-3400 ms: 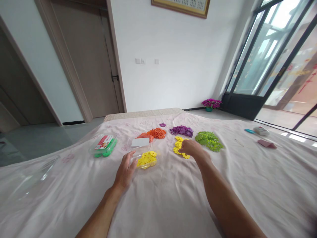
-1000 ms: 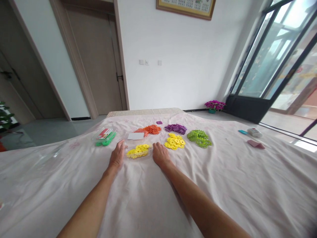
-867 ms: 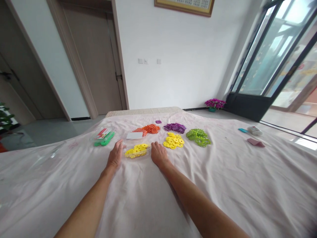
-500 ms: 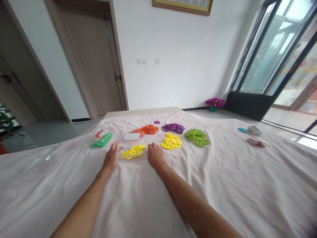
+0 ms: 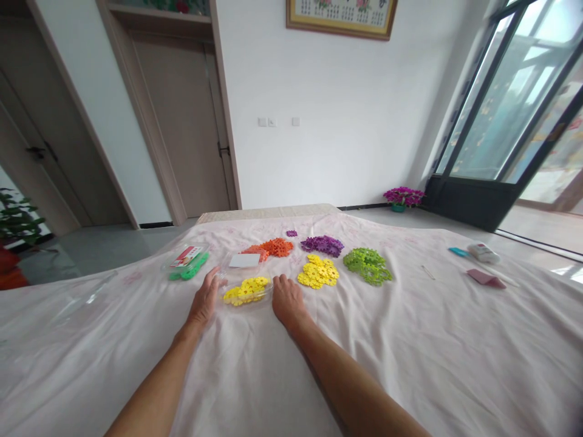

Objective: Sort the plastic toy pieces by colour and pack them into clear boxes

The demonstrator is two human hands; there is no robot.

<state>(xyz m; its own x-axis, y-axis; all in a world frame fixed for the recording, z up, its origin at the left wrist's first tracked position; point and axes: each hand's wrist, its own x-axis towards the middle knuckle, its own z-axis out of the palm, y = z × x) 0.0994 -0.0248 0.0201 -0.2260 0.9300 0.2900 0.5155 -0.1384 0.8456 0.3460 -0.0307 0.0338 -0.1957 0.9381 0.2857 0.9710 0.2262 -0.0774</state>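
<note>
A clear plastic box (image 5: pixel 246 300) holds yellow flower-shaped plastic pieces (image 5: pixel 253 285). Its lid, bearing a white label (image 5: pixel 245 260), is folded back behind it. At the box's left side my left hand (image 5: pixel 204 298) rests with fingers stretched out and thumb near the rim. The curled fingers of my right hand (image 5: pixel 288 297) are closed at the box's right end; their tips are partly hidden. Just beyond my right hand lies a loose pile of yellow flower pieces (image 5: pixel 318 272).
Behind lie orange pieces (image 5: pixel 277 247), purple pieces (image 5: pixel 322 245) and light green pieces (image 5: pixel 367 265). A labelled clear box with green pieces (image 5: pixel 190 266) stands at left. Far right on the cloth (image 5: pixel 446 340) are a pink folded piece (image 5: pixel 485 278) and a white packet (image 5: pixel 483 253).
The camera view has tilted up and turned slightly left. My hands and the yellow-filled box keep nearly the same positions relative to each other.
</note>
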